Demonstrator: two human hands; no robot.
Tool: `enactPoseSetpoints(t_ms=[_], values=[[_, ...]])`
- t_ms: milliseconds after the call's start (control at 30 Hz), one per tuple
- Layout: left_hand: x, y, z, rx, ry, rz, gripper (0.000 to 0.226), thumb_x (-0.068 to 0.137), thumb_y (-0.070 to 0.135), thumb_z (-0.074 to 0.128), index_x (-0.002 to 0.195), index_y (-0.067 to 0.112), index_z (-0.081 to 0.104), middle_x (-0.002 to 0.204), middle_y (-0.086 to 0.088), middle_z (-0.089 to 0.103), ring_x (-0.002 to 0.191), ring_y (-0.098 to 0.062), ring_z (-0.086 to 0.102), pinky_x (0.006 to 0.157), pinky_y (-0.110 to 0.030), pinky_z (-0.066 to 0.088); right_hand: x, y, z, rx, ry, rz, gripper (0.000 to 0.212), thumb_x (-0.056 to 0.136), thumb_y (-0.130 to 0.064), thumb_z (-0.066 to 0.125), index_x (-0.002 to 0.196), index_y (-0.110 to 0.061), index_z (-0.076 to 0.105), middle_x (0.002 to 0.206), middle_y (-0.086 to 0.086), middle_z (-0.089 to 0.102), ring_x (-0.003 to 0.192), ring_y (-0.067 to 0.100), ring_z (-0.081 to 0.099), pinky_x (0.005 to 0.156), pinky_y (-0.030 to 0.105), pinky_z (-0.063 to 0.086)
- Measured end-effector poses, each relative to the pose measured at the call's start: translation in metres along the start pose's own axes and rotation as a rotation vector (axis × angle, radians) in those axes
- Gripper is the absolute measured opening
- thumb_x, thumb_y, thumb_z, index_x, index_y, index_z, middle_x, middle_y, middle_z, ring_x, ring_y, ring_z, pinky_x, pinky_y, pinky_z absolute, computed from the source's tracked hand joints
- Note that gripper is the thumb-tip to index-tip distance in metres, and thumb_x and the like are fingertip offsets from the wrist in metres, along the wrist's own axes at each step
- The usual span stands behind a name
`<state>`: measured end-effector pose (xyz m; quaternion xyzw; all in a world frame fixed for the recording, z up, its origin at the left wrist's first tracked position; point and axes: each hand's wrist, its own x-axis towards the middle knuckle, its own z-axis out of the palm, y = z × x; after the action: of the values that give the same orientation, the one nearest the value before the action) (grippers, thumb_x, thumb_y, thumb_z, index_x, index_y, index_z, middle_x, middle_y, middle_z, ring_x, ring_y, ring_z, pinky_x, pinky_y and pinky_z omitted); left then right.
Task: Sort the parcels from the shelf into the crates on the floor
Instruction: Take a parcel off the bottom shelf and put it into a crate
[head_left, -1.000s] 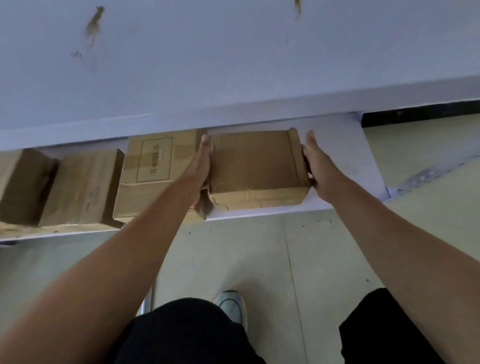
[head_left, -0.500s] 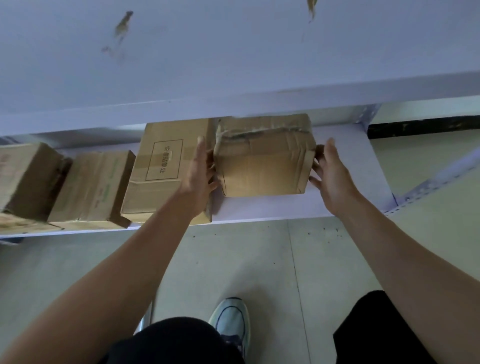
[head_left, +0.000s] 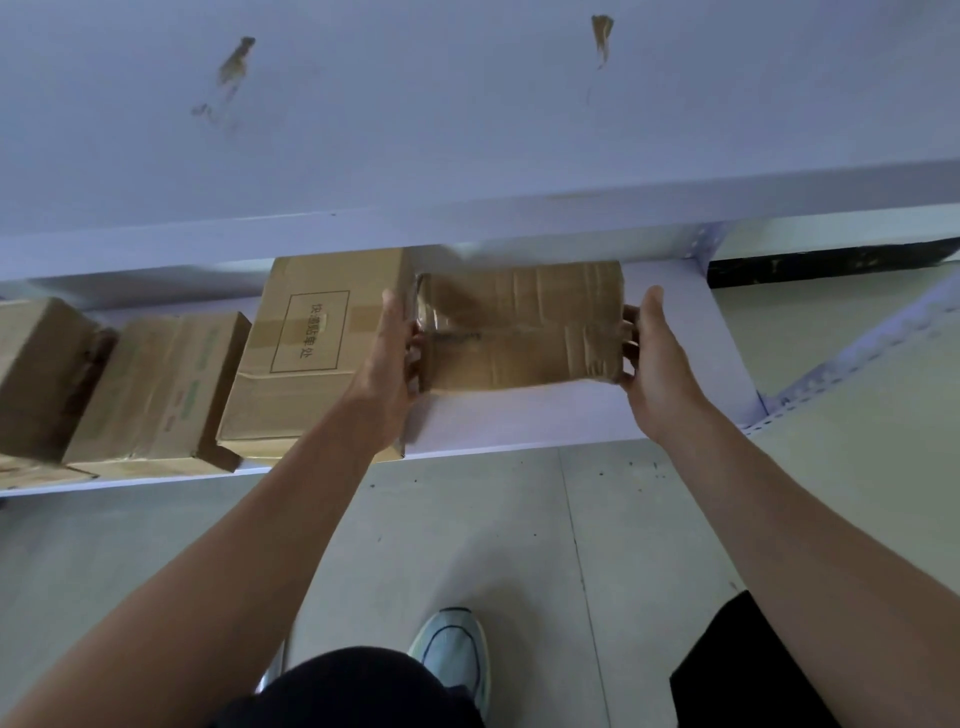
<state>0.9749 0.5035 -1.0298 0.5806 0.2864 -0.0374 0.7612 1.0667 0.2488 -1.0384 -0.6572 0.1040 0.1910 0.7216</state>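
1. Left hand (head_left: 392, 364) grips the parcel's (head_left: 524, 327) left end, thumb up, fingers curled round the end. Right hand (head_left: 657, 364) grips the right end the same way.
2. Far left on the lower shelf (head_left: 519, 421): plain brown box (head_left: 36, 369). Box with green print (head_left: 161, 384) is just beside it.
3. Next is the bigger labelled box (head_left: 311, 343), with a framed print on top. It is just left of the left hand, and the wrist overlaps its right edge.
4. Parcel: creased, taped cardboard, long axis left-right, parallel to the shelf's front edge, broad taped face toward the camera. It is over the right half of the lower shelf, between both hands. It is blurred; cannot tell if its bottom touches the shelf.
5. Upper shelf board (head_left: 467, 130) sits close above and cuts off the parcel's far edge.
6. Perforated brace (head_left: 857, 358) is right of the right hand, apart.
7. Floor (head_left: 467, 545) is below, with a pale shoe (head_left: 454, 654).
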Motion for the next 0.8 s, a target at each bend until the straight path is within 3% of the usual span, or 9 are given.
enactPoseSetpoints(t_ms=[67,167,267,367,433,500,633,700,800], values=[[-0.002,-0.004,0.001,-0.045,0.038,0.032,0.066,0.11,0.07,0.02,0.102,0.021,0.064,0.08,0.003,0.063,0.071,-0.01,0.056,0.066,-0.024,0.042,-0.004,0.003,-0.002,0.041,0.011,-0.03,0.06,0.106,-0.07,0.031,0.112,-0.028,0.073,0.095,-0.017,0.081,0.105,0.009,0.071,0.103,0.038,0.052],[-0.004,-0.01,0.003,-0.093,0.05,0.06,0.066,0.11,0.069,0.024,0.106,0.017,0.065,0.077,0.001,0.065,0.071,-0.014,0.056,0.069,-0.029,0.043,-0.009,0.012,-0.002,0.07,0.013,-0.015,0.063,0.106,-0.07,0.03,0.112,-0.024,0.072,0.1,-0.015,0.082,0.109,0.011,0.072,0.106,0.041,0.053],[-0.006,-0.019,0.006,-0.059,-0.038,0.088,0.073,0.111,0.069,0.018,0.125,0.02,0.069,0.115,-0.011,0.075,0.098,-0.026,0.063,0.085,-0.035,0.047,-0.011,0.023,-0.001,0.083,-0.009,0.01,0.065,0.106,-0.07,0.029,0.129,-0.027,0.071,0.115,-0.011,0.081,0.117,0.013,0.072,0.112,0.043,0.05],[-0.008,-0.028,0.007,0.014,-0.077,0.126,0.075,0.109,0.072,0.016,0.146,0.029,0.065,0.137,-0.004,0.069,0.115,-0.026,0.062,0.084,-0.032,0.051,-0.015,0.03,-0.002,0.107,-0.049,0.01,0.067,0.106,-0.07,0.027,0.133,-0.029,0.071,0.124,-0.004,0.079,0.118,0.011,0.073,0.114,0.041,0.049],[-0.01,-0.032,0.008,0.024,-0.109,0.155,0.076,0.109,0.072,0.019,0.158,0.026,0.055,0.151,-0.003,0.066,0.137,-0.018,0.062,0.108,-0.037,0.051,-0.018,0.032,-0.002,0.121,-0.049,-0.025,0.064,0.107,-0.067,0.027,0.132,-0.029,0.072,0.127,-0.001,0.078,0.12,0.013,0.072,0.114,0.041,0.049],[-0.014,-0.037,0.008,0.014,-0.109,0.177,0.079,0.108,0.074,0.027,0.166,0.024,0.043,0.166,-0.001,0.051,0.156,-0.018,0.045,0.131,-0.047,0.03,-0.021,0.033,-0.001,0.125,-0.043,-0.095,0.057,0.111,-0.06,0.025,0.13,-0.031,0.071,0.129,-0.002,0.077,0.124,0.016,0.07,0.11,0.04,0.051],[-0.025,-0.044,0.012,0.021,-0.061,0.205,0.114,0.085,0.093,0.051,0.172,0.024,0.028,0.177,0.007,0.032,0.164,-0.009,0.025,0.137,-0.045,0.014,-0.024,0.033,-0.001,0.18,-0.024,-0.202,0.047,0.114,-0.048,0.026,0.13,-0.026,0.064,0.125,-0.002,0.076,0.119,0.015,0.071,0.097,0.033,0.056],[-0.025,-0.048,0.012,0.0,-0.038,0.223,0.125,0.076,0.097,0.057,0.172,0.023,0.026,0.177,0.008,0.03,0.164,-0.008,0.024,0.137,-0.045,0.014,-0.026,0.031,0.0,0.174,-0.03,-0.23,0.048,0.112,-0.049,0.029,0.135,-0.022,0.061,0.127,0.001,0.073,0.12,0.017,0.069,0.102,0.039,0.055],[-0.026,-0.044,0.012,-0.001,-0.07,0.245,0.121,0.08,0.096,0.053,0.172,0.023,0.025,0.178,0.006,0.029,0.164,-0.009,0.023,0.137,-0.045,0.013,-0.029,0.028,0.0,0.164,-0.04,-0.241,0.056,0.11,-0.049,0.029,0.15,-0.018,0.053,0.143,0.006,0.067,0.133,0.022,0.063,0.112,0.043,0.051]])
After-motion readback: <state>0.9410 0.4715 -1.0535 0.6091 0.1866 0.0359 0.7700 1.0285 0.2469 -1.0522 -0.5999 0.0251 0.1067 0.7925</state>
